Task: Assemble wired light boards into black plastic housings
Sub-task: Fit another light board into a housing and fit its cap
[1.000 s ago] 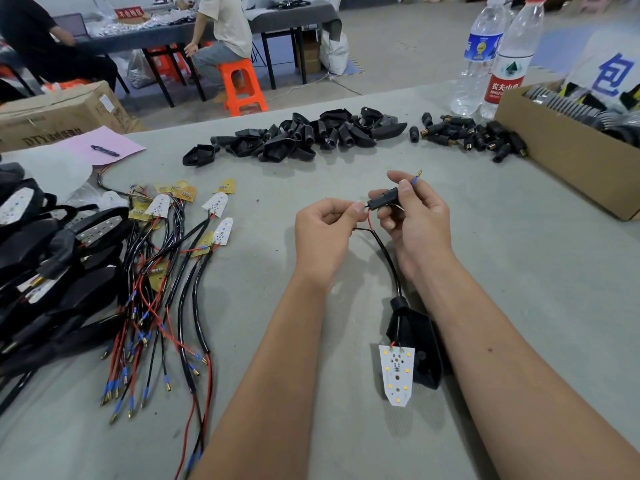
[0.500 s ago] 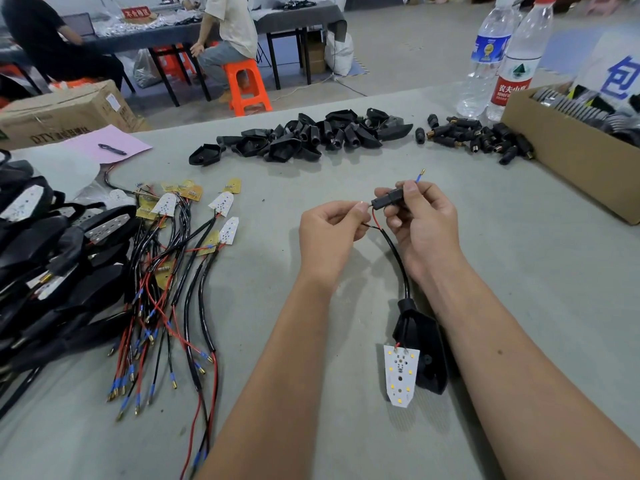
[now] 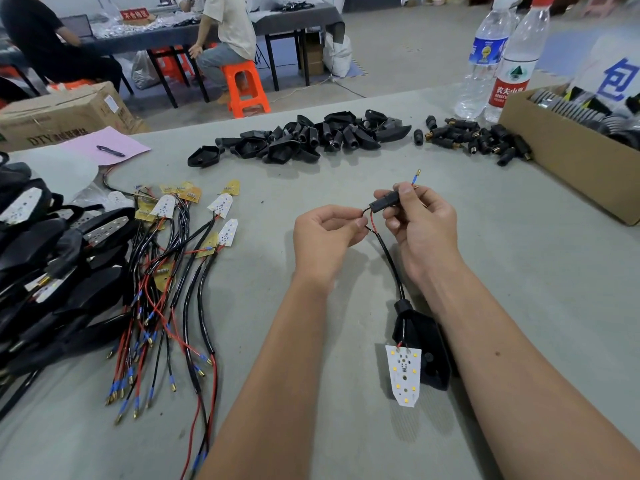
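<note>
Bright, even overhead light covers the grey surface (image 3: 519, 271), with soft, faint shadows under both forearms. Focus is sharp at centre. Wide-angle distortion bends the surface's far edge and stretches the corners.

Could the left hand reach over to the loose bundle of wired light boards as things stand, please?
Probably yes: the bundle of wired light boards lies on the table to the left hand's own side with open table between. But that hand pinches the wire, so it must let go first.

2 water bottles (image 3: 498, 60) far right; pink paper (image 3: 104, 147) with pen (image 3: 110, 151); orange stool (image 3: 244, 88).
</note>
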A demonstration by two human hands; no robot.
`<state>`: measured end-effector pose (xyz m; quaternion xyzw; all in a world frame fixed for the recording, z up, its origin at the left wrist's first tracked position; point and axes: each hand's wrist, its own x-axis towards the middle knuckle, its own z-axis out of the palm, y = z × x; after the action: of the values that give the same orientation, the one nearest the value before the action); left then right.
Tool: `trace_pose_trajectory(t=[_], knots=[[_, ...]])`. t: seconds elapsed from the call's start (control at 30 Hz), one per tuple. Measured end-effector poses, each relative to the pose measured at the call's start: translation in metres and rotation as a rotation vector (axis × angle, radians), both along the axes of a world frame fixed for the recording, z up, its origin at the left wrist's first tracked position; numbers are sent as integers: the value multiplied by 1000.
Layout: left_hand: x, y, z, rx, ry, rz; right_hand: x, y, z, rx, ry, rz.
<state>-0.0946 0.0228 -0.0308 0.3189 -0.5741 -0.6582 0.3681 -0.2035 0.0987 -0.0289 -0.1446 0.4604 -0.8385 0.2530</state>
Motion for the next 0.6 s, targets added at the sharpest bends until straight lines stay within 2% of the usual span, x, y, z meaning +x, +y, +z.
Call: trace_pose_trajectory(t=[0.23, 0.37, 0.47, 0.6], knots=[[-3, 3, 1, -128, -66, 64, 2, -1, -2, 33, 12, 59], [-4, 7, 2, -55, -26, 51, -2, 1, -1, -3, -60, -31], [-4, 8, 3, -50, -79, -34, -5, 2, 0, -55, -136, -54], [-5, 8, 5, -66, -96, -33, -7, 3, 0, -2, -78, -71]])
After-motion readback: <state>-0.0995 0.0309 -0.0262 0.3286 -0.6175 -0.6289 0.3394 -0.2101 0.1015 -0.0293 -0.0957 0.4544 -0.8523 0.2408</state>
